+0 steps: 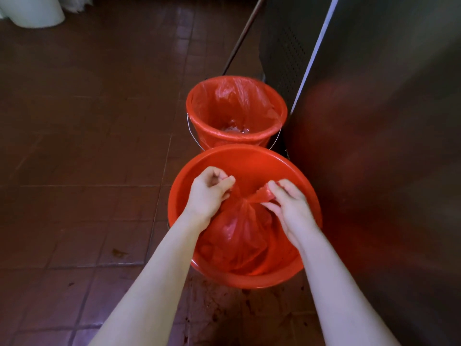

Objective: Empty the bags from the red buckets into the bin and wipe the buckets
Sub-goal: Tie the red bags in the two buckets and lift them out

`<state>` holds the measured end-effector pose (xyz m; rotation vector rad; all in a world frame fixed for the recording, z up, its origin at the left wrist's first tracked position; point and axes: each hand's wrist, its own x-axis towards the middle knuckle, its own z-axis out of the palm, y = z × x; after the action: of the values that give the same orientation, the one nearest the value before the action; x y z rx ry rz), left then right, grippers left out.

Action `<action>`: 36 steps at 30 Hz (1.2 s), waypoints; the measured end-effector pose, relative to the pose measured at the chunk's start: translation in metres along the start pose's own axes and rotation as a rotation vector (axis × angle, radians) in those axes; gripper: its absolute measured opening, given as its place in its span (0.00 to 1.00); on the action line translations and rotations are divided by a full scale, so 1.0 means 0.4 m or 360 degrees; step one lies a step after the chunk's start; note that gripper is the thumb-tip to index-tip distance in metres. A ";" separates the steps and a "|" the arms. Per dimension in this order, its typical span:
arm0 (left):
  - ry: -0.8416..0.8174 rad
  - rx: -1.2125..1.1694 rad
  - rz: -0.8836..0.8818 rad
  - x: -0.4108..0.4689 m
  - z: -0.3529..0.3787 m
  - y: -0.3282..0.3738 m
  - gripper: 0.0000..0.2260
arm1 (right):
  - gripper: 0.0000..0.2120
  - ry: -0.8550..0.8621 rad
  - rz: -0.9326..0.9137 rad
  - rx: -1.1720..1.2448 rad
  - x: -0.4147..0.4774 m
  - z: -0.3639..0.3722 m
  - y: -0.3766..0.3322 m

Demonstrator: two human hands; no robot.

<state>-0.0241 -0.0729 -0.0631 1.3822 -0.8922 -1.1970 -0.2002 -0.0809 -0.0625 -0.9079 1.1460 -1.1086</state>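
A brown tiled floor (74,146) fills the left and lower parts of the view. A dark steel cabinet (386,121) is seen along the right side, with a red reflection on its panel.

2 buckets are set on the floor just beside the cabinet. The near red bucket (249,152) is positioned directly below the camera. The far red bucket (192,116) is located just behind it, with the 2 rims almost touching.

A red bag (239,236) is contained inside the near red bucket, its mouth gathered and twisted into 2 tails above the bucket's middle. A red liner (237,101) is fitted inside the far red bucket and folded over its rim; pale contents are visible at the bottom.

1 tail is pinched by the left hand (208,193) between thumb and curled fingers. The other tail is pinched by the right hand (287,206).

A white tub (35,11) is seen at the upper left. A thin pole (244,33) is leaned beside the cabinet.
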 end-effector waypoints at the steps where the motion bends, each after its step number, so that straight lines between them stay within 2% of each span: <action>1: -0.0084 -0.0069 0.0006 -0.007 0.005 0.004 0.09 | 0.08 -0.0098 -0.0034 -0.0039 -0.004 0.024 0.000; 3: -0.0149 -0.0315 -0.0045 -0.020 -0.001 0.006 0.09 | 0.09 -0.0249 -0.0049 -0.0096 -0.012 0.054 -0.003; 6: -0.0167 -0.0754 -0.0176 -0.024 -0.031 0.022 0.10 | 0.11 -0.0343 -0.0011 0.0186 -0.015 0.056 -0.022; 8: -0.0174 -0.0761 -0.0214 -0.023 -0.060 0.033 0.10 | 0.14 -0.0370 -0.0029 0.0206 -0.012 0.049 -0.024; 9: -0.0194 -0.0692 -0.0232 -0.022 -0.074 0.035 0.10 | 0.14 -0.0378 -0.0080 0.0037 -0.010 0.048 -0.019; 11: -0.0321 -0.0376 -0.0187 -0.021 -0.096 0.039 0.09 | 0.14 -0.0441 -0.0262 -0.0579 0.000 0.039 -0.010; 12: -0.0426 -0.0021 -0.0075 -0.023 -0.105 0.041 0.08 | 0.14 -0.0515 -0.0342 -0.0946 0.004 0.031 -0.011; 14: -0.0668 0.0961 0.0326 -0.021 -0.112 0.047 0.07 | 0.12 -0.0694 -0.0439 -0.1602 0.009 0.017 -0.021; 16: -0.0855 0.1538 0.0694 -0.018 -0.102 0.050 0.07 | 0.11 -0.0825 -0.0555 -0.1925 0.005 0.006 -0.031; 19: -0.0753 0.1889 0.1070 -0.024 -0.118 0.034 0.03 | 0.11 -0.0860 -0.0728 -0.2099 -0.002 -0.029 -0.026; 21: -0.0727 0.2006 0.1120 -0.027 -0.165 -0.001 0.04 | 0.11 -0.0866 -0.0627 -0.2208 -0.010 -0.074 -0.017; 24: -0.0693 0.2083 0.1025 -0.037 -0.236 -0.031 0.04 | 0.11 -0.0834 -0.0403 -0.2242 -0.026 -0.130 -0.007; 28: -0.0548 0.2097 0.1009 -0.017 -0.238 -0.010 0.04 | 0.07 -0.0783 -0.0505 -0.2417 -0.005 -0.109 -0.026; 30: -0.0531 0.2133 0.1052 -0.013 -0.222 -0.001 0.04 | 0.03 -0.0785 -0.0625 -0.2583 0.005 -0.092 -0.030; 32: -0.0564 0.2140 0.1084 -0.023 -0.204 -0.003 0.03 | 0.03 -0.0800 -0.0612 -0.2684 -0.002 -0.087 -0.021; 36: -0.0701 0.2052 0.0947 -0.063 -0.182 -0.034 0.10 | 0.07 -0.0754 -0.0504 -0.2503 -0.039 -0.102 0.006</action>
<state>0.0397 -0.0294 -0.0757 1.5663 -2.4422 -0.3620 -0.2404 -0.0654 -0.0693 -2.4377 1.3757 0.0615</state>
